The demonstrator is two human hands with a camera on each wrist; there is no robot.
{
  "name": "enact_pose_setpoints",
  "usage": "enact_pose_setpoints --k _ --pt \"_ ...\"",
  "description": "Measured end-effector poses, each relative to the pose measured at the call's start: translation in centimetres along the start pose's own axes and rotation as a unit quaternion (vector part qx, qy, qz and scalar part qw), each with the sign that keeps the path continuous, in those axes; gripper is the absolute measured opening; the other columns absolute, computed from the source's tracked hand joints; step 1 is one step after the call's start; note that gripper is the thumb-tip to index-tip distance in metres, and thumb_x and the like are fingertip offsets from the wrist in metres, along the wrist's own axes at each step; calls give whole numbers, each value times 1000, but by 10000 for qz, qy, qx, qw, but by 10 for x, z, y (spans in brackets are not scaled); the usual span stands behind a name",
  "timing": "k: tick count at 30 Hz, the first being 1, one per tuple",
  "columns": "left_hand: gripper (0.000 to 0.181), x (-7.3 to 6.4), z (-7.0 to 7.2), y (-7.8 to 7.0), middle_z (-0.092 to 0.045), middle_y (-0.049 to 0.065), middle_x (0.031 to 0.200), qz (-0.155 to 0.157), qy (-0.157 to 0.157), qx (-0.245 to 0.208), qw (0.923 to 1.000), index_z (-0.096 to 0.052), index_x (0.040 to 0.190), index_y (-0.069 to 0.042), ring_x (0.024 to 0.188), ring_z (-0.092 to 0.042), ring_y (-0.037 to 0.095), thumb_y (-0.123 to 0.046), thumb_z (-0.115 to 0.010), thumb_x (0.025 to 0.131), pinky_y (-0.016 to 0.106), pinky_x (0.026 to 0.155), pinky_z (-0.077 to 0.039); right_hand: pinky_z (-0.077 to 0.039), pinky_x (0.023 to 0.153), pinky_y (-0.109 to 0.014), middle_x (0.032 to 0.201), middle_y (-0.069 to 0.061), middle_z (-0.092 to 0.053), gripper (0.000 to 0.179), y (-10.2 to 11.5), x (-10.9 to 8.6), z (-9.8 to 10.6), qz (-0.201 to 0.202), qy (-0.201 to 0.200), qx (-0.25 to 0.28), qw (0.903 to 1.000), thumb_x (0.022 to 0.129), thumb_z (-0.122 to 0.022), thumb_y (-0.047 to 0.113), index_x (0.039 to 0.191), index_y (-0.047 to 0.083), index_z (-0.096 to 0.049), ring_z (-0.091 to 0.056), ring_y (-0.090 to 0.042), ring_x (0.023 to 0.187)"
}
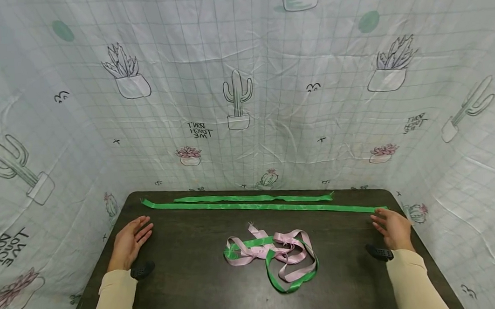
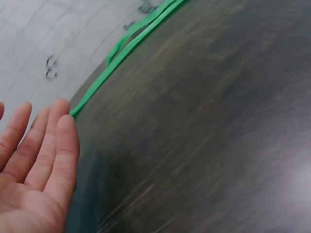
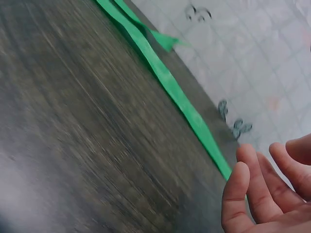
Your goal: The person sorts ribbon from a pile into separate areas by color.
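I get the head view from above, facing forward and down, farthest back, taking in the desk [image 1: 187, 279] and printed cloth [image 1: 269, 97] behind. Left wrist view sits close, tilted, looking past the left fingers [image 2: 66, 155]; right wrist likewise, past the right fingers [image 3: 235, 199]. All three share the green ribbons [image 1: 250, 206].

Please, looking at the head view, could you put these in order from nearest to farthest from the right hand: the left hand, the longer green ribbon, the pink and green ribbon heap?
1. Longer green ribbon: its right end lies by the right hand.
2. Pink and green ribbon heap: around the middle.
3. Left hand: on the opposite side.
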State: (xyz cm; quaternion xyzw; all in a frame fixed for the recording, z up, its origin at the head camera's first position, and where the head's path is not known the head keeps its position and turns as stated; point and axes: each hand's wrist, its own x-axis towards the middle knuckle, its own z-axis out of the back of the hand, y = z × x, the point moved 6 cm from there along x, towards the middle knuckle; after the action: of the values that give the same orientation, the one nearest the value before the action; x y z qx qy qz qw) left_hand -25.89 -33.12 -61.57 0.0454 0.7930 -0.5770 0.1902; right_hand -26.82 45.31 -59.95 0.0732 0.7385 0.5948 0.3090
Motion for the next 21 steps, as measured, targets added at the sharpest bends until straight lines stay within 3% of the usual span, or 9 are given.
enact_pose_setpoints --k 4,11,21 --pt "59 -9 -19 3 -66 -24 117 -238 251 653 9973 -33 160 -4 111 -67 -3 -39 -43 114 22 101 -55 -60 74 -22 93 20 -72 27 2 -13 -13 264 324 -255 9988 110 -54 17 97 23 -77 -72 -1 83" --pt "53 -28 -54 16 -70 -15 121 -444 390 1218 9908 -46 152 0 109 -68 2 -37 -45 114 24 96 -57 -60 82 -23 95 22 -71 22 -9 -39 -36 580 805 -1057 9894 111 -51 17 125 11 -67 -70 1 90" --pt "41 -55 -100 30 -72 6 130 -578 630 1527 9846 -59 139 1 107 -71 9 -29 -52 112 30 94 -59 -59 88 -27 98 22 -73 19 -18 -74 -53 813 1017 -1435 9811 112 -52 23 120 16 -68 -71 -1 95"
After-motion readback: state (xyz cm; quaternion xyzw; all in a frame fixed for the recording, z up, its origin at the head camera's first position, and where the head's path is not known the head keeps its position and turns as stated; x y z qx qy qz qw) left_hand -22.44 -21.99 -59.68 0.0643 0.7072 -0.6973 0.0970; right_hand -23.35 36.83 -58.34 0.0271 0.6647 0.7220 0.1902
